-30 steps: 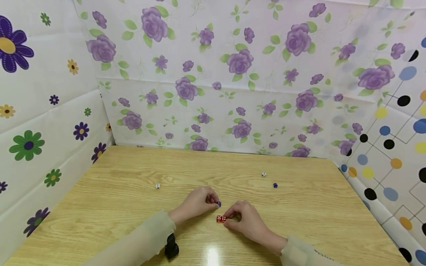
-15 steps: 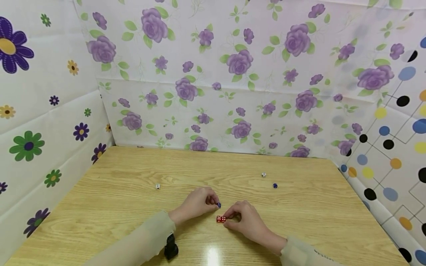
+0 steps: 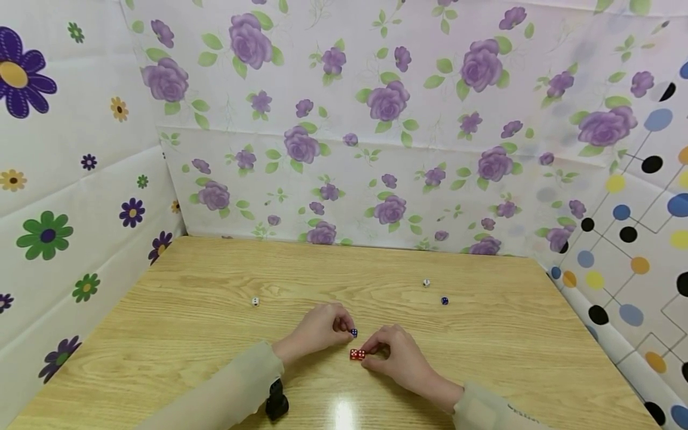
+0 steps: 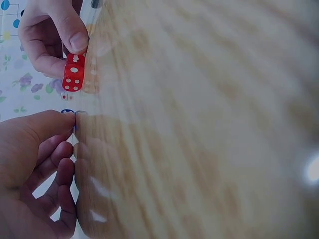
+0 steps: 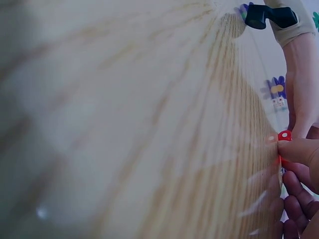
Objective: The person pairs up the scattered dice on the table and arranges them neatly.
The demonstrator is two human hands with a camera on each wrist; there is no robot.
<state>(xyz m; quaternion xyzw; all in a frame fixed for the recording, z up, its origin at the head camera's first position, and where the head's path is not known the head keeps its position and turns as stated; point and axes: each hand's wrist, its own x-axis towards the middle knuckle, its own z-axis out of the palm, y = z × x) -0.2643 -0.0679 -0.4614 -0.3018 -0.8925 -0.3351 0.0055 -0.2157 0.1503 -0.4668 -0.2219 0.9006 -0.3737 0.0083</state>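
Near the middle of the table two red dice lie side by side, faces touching. My right hand pinches the right-hand one between thumb and forefinger. Just beyond them, my left hand pinches a dark blue die at table level. From the left wrist view, the thumb hides most of that blue die, while the red pair shows under the right hand's thumb. In the right wrist view only a bit of red die appears past the thumb.
A white die lies off to the left. Further back on the right are another white die and a second blue die. Patterned cloth hangs along the wooden table's back and sides.
With the blue die in its fingertips, my left hand has shifted very slightly toward me and the red dice. The right hand and the red dice stay where they were.
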